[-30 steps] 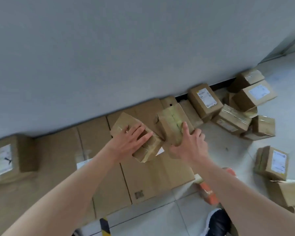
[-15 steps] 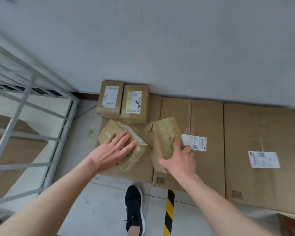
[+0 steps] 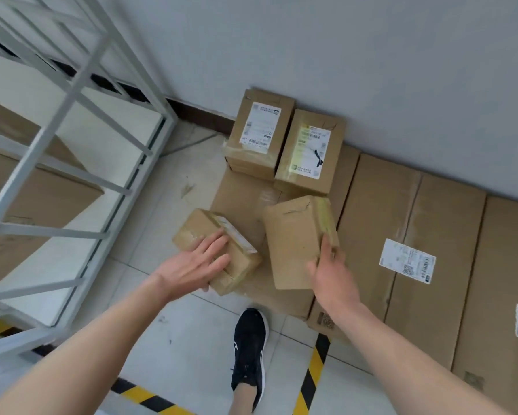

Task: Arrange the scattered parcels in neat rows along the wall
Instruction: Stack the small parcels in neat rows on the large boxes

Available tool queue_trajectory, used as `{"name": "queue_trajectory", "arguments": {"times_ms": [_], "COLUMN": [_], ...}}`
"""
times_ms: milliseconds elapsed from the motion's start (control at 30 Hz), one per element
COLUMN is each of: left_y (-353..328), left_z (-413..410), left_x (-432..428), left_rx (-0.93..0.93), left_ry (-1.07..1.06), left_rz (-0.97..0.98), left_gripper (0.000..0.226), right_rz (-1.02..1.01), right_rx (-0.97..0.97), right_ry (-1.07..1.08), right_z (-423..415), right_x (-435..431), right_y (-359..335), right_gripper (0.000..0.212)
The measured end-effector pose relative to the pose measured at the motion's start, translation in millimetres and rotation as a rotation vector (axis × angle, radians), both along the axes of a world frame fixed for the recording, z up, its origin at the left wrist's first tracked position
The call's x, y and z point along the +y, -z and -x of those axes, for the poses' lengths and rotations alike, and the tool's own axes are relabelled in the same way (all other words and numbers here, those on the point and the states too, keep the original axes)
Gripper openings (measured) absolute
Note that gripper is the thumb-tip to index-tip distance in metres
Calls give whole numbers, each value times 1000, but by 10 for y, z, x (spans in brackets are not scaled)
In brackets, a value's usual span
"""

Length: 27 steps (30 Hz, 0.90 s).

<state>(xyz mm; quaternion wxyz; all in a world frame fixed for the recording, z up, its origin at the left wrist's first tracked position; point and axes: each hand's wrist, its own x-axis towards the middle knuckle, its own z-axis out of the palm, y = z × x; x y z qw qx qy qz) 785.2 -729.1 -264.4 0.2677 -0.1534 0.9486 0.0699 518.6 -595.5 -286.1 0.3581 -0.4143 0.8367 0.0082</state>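
Observation:
My left hand (image 3: 196, 266) grips a small taped brown parcel (image 3: 239, 259), held tilted over the edge of the flat cardboard. My right hand (image 3: 331, 269) holds a second, plain brown parcel (image 3: 293, 238) by its right side, just right of the first. Two labelled parcels stand side by side against the grey wall (image 3: 341, 55): one with a white label (image 3: 259, 133), one with a yellow-green label (image 3: 310, 151). Both carried parcels hang a short way in front of that pair.
Large flat cardboard boxes (image 3: 416, 223) lie on the floor along the wall to the right. A white metal shelving rack (image 3: 72, 121) with cartons inside stands on the left. My black shoe (image 3: 250, 342) is on the tiled floor, with black-yellow hazard tape (image 3: 311, 372) beside it.
I have turned left along the wall, carrying both parcels. The scattered pile has left the view; the rack and the two parcels at the wall have come closer.

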Motion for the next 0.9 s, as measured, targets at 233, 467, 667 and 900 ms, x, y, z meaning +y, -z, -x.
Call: {"name": "queue_trajectory", "arguments": {"times_ms": [233,467,667,900], "left_y": [345,405,489,583], "left_z": [227,652,966,1070], "left_x": [93,157,186,318], "left_rx": [203,30,14,37], "left_ry": [-101,-883,-1431,-842], "left_rz": [90,93,2,59], "left_gripper": [87,83,79,68], "right_rz": [-105,-122,-159,-148], "right_rx": [77,133,107,86], "right_ry": [-94,-305,-319,-302], "right_z": [285,79,68,65], "right_x": [138,-35,-62,-38], "right_y": [140,304,358,387], "right_gripper": [96,77,89,91]}}
